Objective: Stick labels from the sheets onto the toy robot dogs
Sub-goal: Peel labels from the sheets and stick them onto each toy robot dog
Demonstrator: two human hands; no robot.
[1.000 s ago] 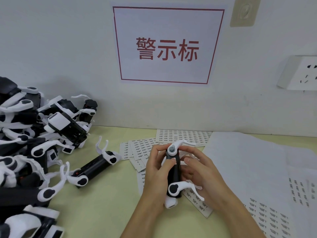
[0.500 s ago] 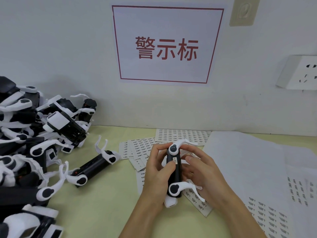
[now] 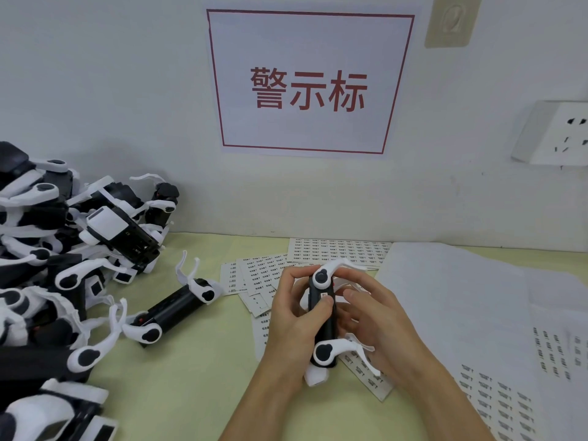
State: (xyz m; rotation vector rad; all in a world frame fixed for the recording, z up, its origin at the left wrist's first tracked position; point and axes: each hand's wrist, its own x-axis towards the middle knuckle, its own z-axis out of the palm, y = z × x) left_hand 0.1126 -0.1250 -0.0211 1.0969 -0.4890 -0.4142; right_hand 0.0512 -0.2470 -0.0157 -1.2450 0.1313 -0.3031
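Both hands hold one toy dog [image 3: 323, 316] above the label sheets [image 3: 337, 251]; the left hand [image 3: 294, 316] wraps it, thumb pressing a small label [image 3: 324, 295]; the right hand [image 3: 370, 323] cups behind; a pile of dogs [image 3: 63, 265] left of it looks still unlabelled.

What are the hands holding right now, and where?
Both the left hand and right hand grip one toy robot dog by its black body, one on each side.

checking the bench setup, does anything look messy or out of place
Yes. The label sheets lie fanned and overlapping at angles under the hands, not stacked. The unlabelled dogs are heaped in a tangle at left, one lying apart.
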